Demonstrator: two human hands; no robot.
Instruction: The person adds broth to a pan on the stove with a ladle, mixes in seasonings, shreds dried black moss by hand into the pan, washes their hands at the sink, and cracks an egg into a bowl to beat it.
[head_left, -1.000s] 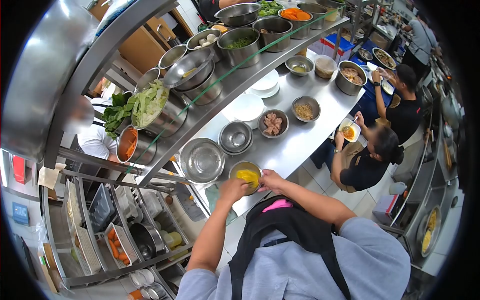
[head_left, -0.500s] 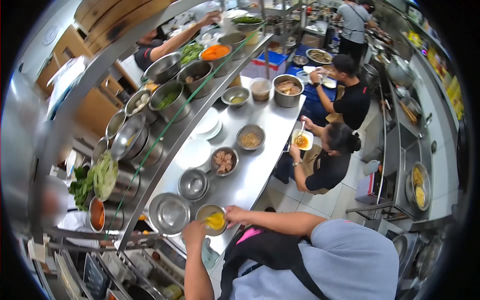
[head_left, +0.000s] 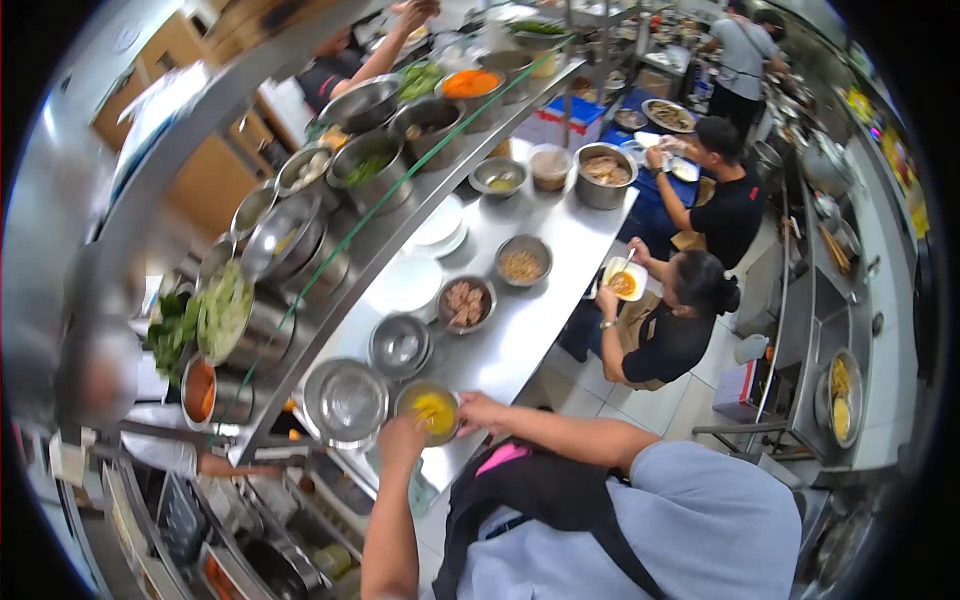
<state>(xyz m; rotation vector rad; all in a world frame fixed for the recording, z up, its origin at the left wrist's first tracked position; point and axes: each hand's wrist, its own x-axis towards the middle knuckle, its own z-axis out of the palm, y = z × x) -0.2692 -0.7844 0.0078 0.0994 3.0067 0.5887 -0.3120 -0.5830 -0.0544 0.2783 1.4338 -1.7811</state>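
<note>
At the near end of the steel table, a metal bowl (head_left: 404, 398) holds a yellow liquid (head_left: 436, 412) that looks like beaten egg. My right hand (head_left: 482, 413) is closed on the bowl's right rim. Over the lower left edge of the bowl is my left hand (head_left: 402, 440), its fingers drawn together and pointing inward. Whatever those fingers hold, if anything, is hidden. Beside the bowl stands a wider metal bowl (head_left: 346, 402). Stacked small steel bowls (head_left: 400, 345) sit just beyond, and further on is a bowl of raw-looking meat pieces (head_left: 466, 303).
A steel shelf (head_left: 375, 215) with pots of vegetables runs along the left. White plates (head_left: 408, 284), a bowl of brown bits (head_left: 522, 262) and a pot of meat (head_left: 605, 175) stand on the table. One co-worker (head_left: 665, 325) holds a square bowl at the right; another person (head_left: 735, 195) works behind.
My left hand has moved up and closer over the bowl. The yellow liquid sits differently in it. The view has shifted slightly, and the co-worker's square bowl has moved a little.
</note>
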